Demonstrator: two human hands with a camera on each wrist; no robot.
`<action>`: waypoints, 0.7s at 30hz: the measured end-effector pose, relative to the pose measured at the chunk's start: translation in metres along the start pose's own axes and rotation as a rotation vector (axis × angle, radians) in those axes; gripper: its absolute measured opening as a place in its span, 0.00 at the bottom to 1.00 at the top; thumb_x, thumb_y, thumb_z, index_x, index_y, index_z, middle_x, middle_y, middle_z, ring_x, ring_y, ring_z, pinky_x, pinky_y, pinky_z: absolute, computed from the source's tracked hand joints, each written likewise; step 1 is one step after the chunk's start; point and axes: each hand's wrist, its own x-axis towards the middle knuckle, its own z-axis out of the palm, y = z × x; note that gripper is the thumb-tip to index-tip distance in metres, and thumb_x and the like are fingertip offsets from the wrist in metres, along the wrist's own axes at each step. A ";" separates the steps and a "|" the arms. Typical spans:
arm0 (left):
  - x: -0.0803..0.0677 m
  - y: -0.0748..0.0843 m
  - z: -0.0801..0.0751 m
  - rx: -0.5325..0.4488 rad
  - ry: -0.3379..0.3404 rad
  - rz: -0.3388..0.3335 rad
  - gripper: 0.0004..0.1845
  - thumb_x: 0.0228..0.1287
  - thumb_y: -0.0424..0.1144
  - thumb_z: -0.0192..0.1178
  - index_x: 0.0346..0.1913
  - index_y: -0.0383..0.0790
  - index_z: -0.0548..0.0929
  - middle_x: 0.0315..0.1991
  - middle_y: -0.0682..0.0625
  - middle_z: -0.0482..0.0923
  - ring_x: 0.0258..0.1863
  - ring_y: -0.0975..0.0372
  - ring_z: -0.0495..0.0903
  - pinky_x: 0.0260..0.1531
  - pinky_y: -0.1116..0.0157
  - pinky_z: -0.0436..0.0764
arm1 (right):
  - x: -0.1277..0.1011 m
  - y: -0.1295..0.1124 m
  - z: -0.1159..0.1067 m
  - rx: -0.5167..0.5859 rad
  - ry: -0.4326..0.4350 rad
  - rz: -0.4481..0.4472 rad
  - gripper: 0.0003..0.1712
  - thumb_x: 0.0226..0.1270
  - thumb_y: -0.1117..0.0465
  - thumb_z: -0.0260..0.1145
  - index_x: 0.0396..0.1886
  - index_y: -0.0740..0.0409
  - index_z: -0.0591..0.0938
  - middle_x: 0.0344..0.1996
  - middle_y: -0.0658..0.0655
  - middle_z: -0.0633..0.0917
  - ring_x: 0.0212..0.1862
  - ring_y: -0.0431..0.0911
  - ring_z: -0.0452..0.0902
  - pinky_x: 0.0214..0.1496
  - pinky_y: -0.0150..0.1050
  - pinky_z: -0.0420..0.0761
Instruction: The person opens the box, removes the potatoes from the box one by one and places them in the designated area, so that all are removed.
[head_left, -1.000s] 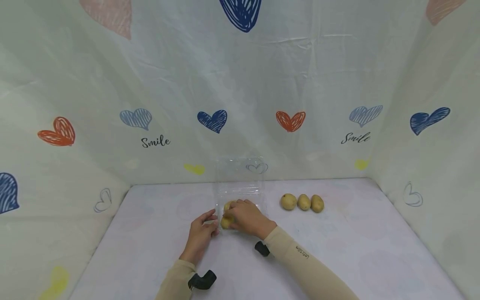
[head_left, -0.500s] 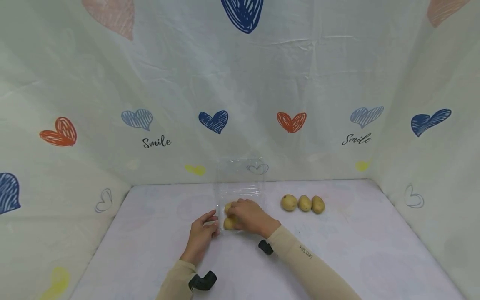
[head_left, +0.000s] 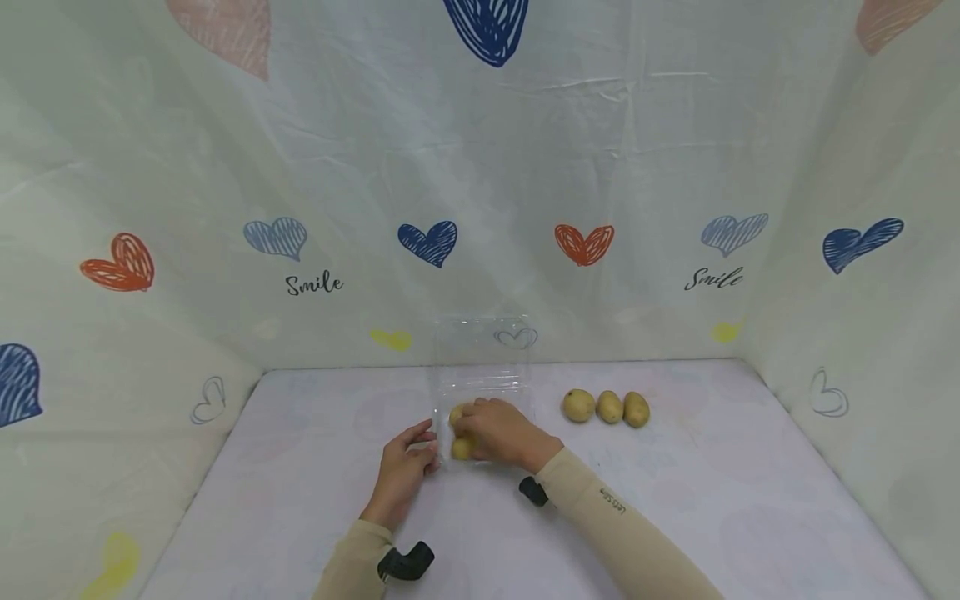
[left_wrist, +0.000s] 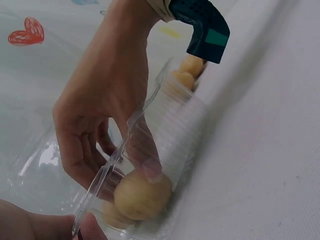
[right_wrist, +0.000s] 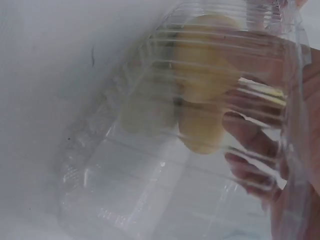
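A clear plastic clamshell box (head_left: 489, 383) stands at the middle of the table with its lid raised at the back. Reaching in over the rim, my right hand (head_left: 504, 433) grips a potato (left_wrist: 142, 197) near the box's left end, thumb on one side and fingers on the other. A second potato (right_wrist: 201, 134) lies right beside it in the box, partly hidden by the hand in the head view. My left hand (head_left: 402, 468) is at the box's left side, where thumb and finger pinch the rim (left_wrist: 102, 175), seen in the left wrist view.
Three potatoes (head_left: 608, 407) stand in a row on the white table (head_left: 720, 483), right of the box. A pale cloth wall (head_left: 510, 167) printed with hearts rises behind the table's back edge. Both wrists carry a dark camera mount (head_left: 406, 562).
My right hand has shifted slightly to the right inside the box, and the front potato has moved right with it. My left hand stays at the rim.
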 end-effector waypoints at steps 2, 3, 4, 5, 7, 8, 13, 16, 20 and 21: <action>0.000 0.001 0.000 0.004 -0.002 -0.002 0.26 0.75 0.22 0.57 0.73 0.23 0.70 0.62 0.30 0.74 0.36 0.64 0.79 0.34 0.72 0.84 | 0.000 0.001 0.001 0.009 0.009 0.001 0.17 0.55 0.57 0.85 0.42 0.48 0.88 0.38 0.45 0.87 0.42 0.44 0.80 0.47 0.38 0.82; 0.000 0.001 0.000 0.006 -0.002 -0.002 0.26 0.75 0.22 0.56 0.73 0.23 0.70 0.62 0.30 0.74 0.36 0.64 0.79 0.34 0.72 0.84 | 0.000 0.002 0.001 0.013 0.011 0.004 0.17 0.55 0.57 0.85 0.42 0.48 0.88 0.37 0.44 0.87 0.41 0.44 0.79 0.46 0.38 0.82; 0.000 0.002 0.000 0.008 -0.002 -0.002 0.26 0.75 0.22 0.56 0.73 0.23 0.70 0.62 0.30 0.74 0.36 0.64 0.78 0.34 0.72 0.84 | 0.000 0.002 0.001 0.016 0.012 0.009 0.16 0.55 0.57 0.84 0.41 0.48 0.87 0.36 0.44 0.86 0.41 0.44 0.79 0.46 0.39 0.81; 0.000 0.002 0.000 0.010 -0.002 -0.004 0.26 0.74 0.22 0.56 0.73 0.23 0.70 0.62 0.30 0.74 0.36 0.64 0.78 0.34 0.72 0.84 | -0.001 0.003 0.001 0.016 0.014 0.011 0.16 0.55 0.56 0.84 0.41 0.48 0.87 0.36 0.44 0.86 0.40 0.44 0.79 0.45 0.39 0.81; 0.000 0.002 0.001 0.008 0.000 -0.005 0.26 0.74 0.21 0.56 0.73 0.23 0.71 0.62 0.30 0.74 0.35 0.64 0.78 0.34 0.72 0.84 | -0.001 0.004 0.002 0.015 0.020 0.023 0.16 0.56 0.55 0.83 0.41 0.48 0.88 0.35 0.45 0.86 0.40 0.44 0.79 0.46 0.39 0.81; 0.000 0.002 0.001 0.006 0.001 -0.005 0.26 0.74 0.21 0.56 0.73 0.23 0.71 0.61 0.30 0.74 0.35 0.64 0.78 0.34 0.72 0.83 | -0.002 0.004 0.002 0.014 0.021 0.031 0.16 0.56 0.55 0.83 0.43 0.48 0.88 0.36 0.45 0.87 0.40 0.44 0.79 0.47 0.40 0.82; 0.001 0.001 0.001 0.003 -0.002 0.009 0.27 0.74 0.21 0.57 0.73 0.21 0.69 0.61 0.29 0.74 0.34 0.64 0.78 0.34 0.72 0.84 | -0.005 0.006 0.003 -0.015 0.006 0.108 0.18 0.59 0.52 0.81 0.49 0.48 0.90 0.40 0.47 0.89 0.43 0.46 0.80 0.51 0.44 0.83; 0.000 0.001 0.001 0.008 0.000 0.008 0.27 0.73 0.21 0.57 0.73 0.20 0.69 0.61 0.29 0.74 0.35 0.64 0.79 0.34 0.71 0.84 | -0.008 0.008 0.004 -0.056 -0.003 0.162 0.17 0.62 0.50 0.79 0.49 0.49 0.90 0.41 0.49 0.88 0.45 0.47 0.80 0.54 0.46 0.83; -0.001 0.001 0.001 0.008 0.007 0.004 0.26 0.73 0.20 0.56 0.73 0.21 0.70 0.60 0.30 0.74 0.35 0.63 0.79 0.34 0.72 0.84 | -0.011 0.010 0.003 -0.088 0.028 0.180 0.15 0.63 0.50 0.77 0.45 0.51 0.90 0.39 0.49 0.86 0.46 0.48 0.81 0.54 0.46 0.83; -0.001 0.000 0.001 0.006 0.009 0.002 0.26 0.74 0.20 0.56 0.73 0.21 0.70 0.60 0.30 0.74 0.35 0.63 0.79 0.34 0.72 0.84 | -0.011 0.011 0.003 -0.087 0.039 0.174 0.14 0.63 0.51 0.77 0.45 0.51 0.90 0.39 0.49 0.86 0.45 0.48 0.81 0.54 0.46 0.83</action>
